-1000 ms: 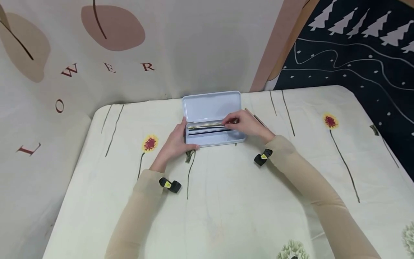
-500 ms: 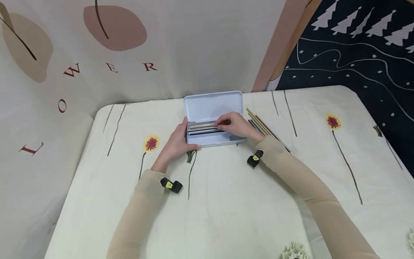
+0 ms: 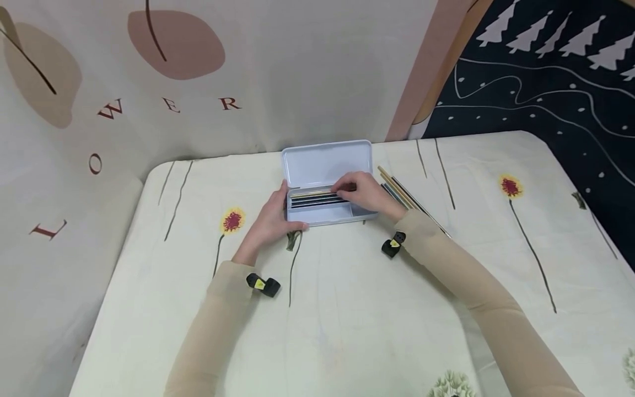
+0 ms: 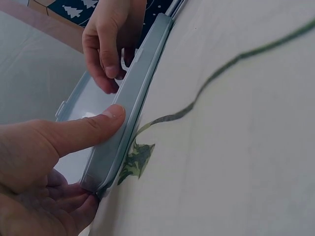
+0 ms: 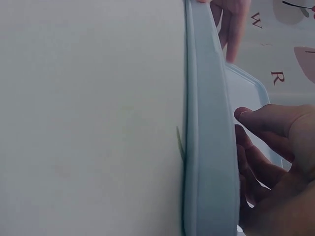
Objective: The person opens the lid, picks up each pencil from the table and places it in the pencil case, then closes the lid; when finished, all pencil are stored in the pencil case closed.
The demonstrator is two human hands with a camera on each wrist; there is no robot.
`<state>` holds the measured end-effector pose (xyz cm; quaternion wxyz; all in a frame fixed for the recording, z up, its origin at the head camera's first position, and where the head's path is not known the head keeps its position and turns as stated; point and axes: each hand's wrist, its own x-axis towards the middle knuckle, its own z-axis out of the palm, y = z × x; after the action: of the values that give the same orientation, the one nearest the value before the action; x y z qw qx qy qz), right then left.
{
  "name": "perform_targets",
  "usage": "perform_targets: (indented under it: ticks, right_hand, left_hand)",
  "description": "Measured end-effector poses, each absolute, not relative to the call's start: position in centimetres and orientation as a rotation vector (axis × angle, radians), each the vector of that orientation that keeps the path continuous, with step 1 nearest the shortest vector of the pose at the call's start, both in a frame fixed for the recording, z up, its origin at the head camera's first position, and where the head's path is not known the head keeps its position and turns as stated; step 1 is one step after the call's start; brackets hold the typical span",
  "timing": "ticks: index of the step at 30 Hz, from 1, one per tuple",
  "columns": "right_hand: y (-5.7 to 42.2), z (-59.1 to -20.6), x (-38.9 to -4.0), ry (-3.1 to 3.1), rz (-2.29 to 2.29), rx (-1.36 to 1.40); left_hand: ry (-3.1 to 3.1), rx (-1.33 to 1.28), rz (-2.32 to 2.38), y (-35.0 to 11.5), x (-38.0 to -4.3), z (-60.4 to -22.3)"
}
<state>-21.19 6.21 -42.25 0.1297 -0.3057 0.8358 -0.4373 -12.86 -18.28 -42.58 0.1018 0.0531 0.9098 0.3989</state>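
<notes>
A pale blue pencil case (image 3: 317, 216) lies with its lid (image 3: 327, 162) raised at the back of the table. Several slim pencils (image 3: 315, 200) lie lengthwise inside it, some dark and some gold. My left hand (image 3: 272, 215) grips the case's left end; in the left wrist view its thumb (image 4: 110, 118) presses the front wall and its fingers reach around the corner. Over the right part of the pencils, my right hand (image 3: 364, 193) dips into the case with bent fingers. The front wall hides its lower fingertips in the right wrist view, so whether they pinch a pencil is unclear.
More pencils (image 3: 397, 187) lie loose on the cloth to the right of the case, partly under my right forearm. A flower-print cloth (image 3: 347, 309) covers the table. Behind the case stands a pale printed curtain (image 3: 317, 82), with a dark tree-print cloth (image 3: 541, 99) at right.
My right hand has shifted left along the case since a second ago, revealing the loose pencils. The pencils inside now lie more spread out. My left hand keeps its grip on the case.
</notes>
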Motion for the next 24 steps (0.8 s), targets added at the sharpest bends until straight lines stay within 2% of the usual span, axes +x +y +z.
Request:
perform_targets:
  ticks: [13,24]
  right_hand:
    - [11.2,-41.1,-21.0,2.474,-1.342,-0.838]
    - [16.0,-39.9,-20.9,2.572,-1.219,-0.696]
  left_hand:
    - [2.701,0.164,1.153,-18.1,-12.9,-42.5]
    - [2.704,0.178,1.142,-18.1,-12.9,-42.6]
